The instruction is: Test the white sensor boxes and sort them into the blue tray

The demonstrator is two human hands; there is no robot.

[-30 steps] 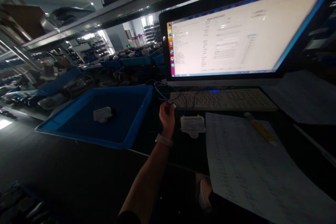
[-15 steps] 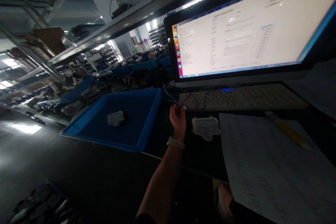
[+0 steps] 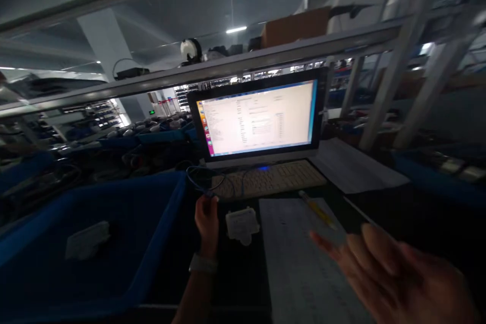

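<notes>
My left hand point(image 3: 207, 220), with a light band on its wrist, is closed in a pinch on a thin blue cable point(image 3: 201, 187) just left of the keyboard point(image 3: 266, 179). A small light tip shows at the fingers; its kind is unclear. Right of this hand a flat translucent plate-like part point(image 3: 242, 224) lies on the dark bench. My right hand point(image 3: 395, 273) hovers over the lower right of the printed paper point(image 3: 292, 248). One of its fingers stretches out and the others bend loosely, with nothing visible in them. A yellow pen point(image 3: 318, 210) lies on the paper.
A blue tray point(image 3: 159, 243) at the left holds a similar pale part point(image 3: 88, 240). The lit monitor point(image 3: 261, 121) stands behind the keyboard, under a metal shelf point(image 3: 235, 62). More paper point(image 3: 357, 167) and a blue bin point(image 3: 429, 174) lie to the right.
The view has swung right and levelled, so the monitor looks smaller and further left. My right hand has come into view at the lower right. My left hand still pinches the cable.
</notes>
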